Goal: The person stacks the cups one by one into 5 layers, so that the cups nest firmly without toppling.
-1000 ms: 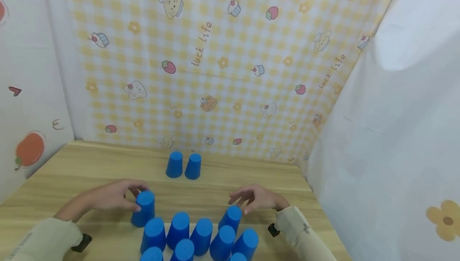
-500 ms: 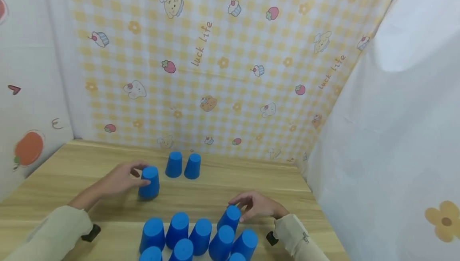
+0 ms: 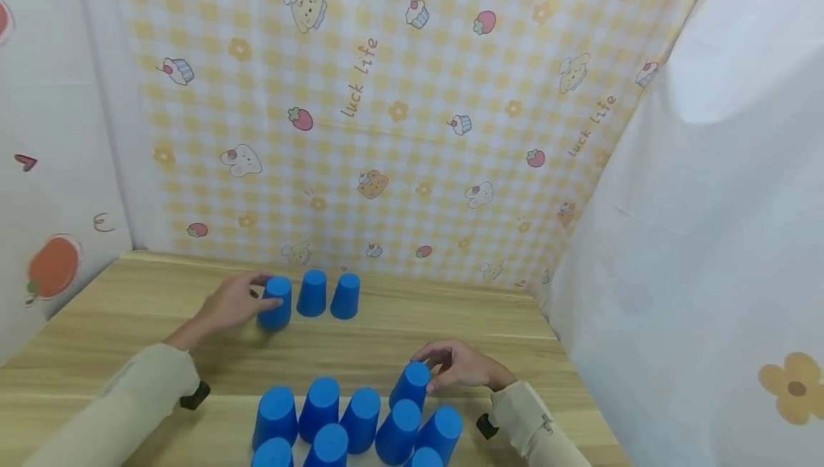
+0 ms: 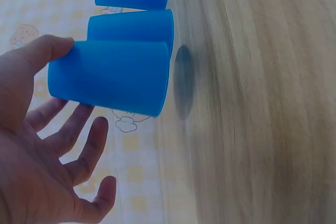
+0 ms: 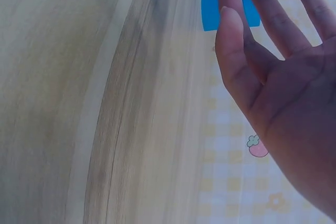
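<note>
My left hand (image 3: 234,301) grips an upside-down blue cup (image 4: 110,77), thumb on one side and fingers on the other. In the left wrist view a shadow lies on the wood below the cup's rim. Two more upturned blue cups, a nearer one (image 3: 312,293) and a farther one (image 3: 345,296), stand just right of it at the back. My right hand (image 3: 460,365) is at another upturned blue cup (image 3: 410,385) at the back right of the front group. Its loosely bent fingers reach that cup's side; in the right wrist view the thumb is short of it.
Several upside-down blue cups (image 3: 275,417) crowd the front of the wooden table (image 3: 154,288), some cut off by the view's lower edge. A yellow checked cloth (image 3: 386,145) hangs behind, with white sheets (image 3: 721,238) at the sides.
My left hand has carried its cup from the left of the front group to the back, beside the two standing cups. My right hand has lowered slightly towards its cup, which stays in place.
</note>
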The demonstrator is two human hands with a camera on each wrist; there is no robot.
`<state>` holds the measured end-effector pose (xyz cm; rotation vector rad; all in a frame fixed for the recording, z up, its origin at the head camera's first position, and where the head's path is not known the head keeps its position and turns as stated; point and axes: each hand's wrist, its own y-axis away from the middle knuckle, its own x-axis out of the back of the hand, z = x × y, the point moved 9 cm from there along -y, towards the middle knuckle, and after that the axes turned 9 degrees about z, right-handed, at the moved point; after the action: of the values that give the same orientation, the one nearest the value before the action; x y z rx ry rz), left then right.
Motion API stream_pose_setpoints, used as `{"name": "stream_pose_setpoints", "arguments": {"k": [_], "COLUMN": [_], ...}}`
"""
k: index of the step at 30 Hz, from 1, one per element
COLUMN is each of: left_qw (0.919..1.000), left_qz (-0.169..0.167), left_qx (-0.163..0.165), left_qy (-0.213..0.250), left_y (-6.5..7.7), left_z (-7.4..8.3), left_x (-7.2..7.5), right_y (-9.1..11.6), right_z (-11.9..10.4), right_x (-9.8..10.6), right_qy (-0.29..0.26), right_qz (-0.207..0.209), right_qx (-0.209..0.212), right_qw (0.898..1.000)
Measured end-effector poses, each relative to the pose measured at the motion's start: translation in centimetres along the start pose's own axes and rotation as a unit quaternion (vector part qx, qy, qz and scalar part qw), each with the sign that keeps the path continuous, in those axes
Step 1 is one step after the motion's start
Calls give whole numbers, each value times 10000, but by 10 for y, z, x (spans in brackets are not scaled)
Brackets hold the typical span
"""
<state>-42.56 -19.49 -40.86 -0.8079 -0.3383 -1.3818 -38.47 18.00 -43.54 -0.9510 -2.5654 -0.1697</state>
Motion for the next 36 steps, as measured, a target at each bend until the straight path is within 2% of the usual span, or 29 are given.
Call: {"name": "stream_pose_setpoints", "arguments": {"k": [3,7,12,16,21,27,36], "left_qw": [10000,9998,9992,9987,9987,9981,9971], "left_qz": [53,34,135,264,321,329,319], "left_qx": [0,212,367,393,327,290,181], "left_qy": [15,-42,123,209,243,429,662], "left_y": [-5,-10,-18,-24,-30,-35,-37], "left_z": [0,-6,-15,-22,-25,-22,-23], "left_x": [-4,-10,-13,-13,-16,-24,-31], "right_y": [0,-2,-13,-26,-42,-58,-83], "right_z": [1,2,-1,-3,-2,-2,5], "right_x": [4,11,23,33,46,57,65], "right_qy": [58,281,524,764,729,689,662], "right_qz": [198,745,1478,1904,2407,2767,3083], "right_qx": [-87,-460,-868,-970,-1152,-1294,-1327], "right_qw": [9997,9958,9838,9739,9610,9497,9397]}}
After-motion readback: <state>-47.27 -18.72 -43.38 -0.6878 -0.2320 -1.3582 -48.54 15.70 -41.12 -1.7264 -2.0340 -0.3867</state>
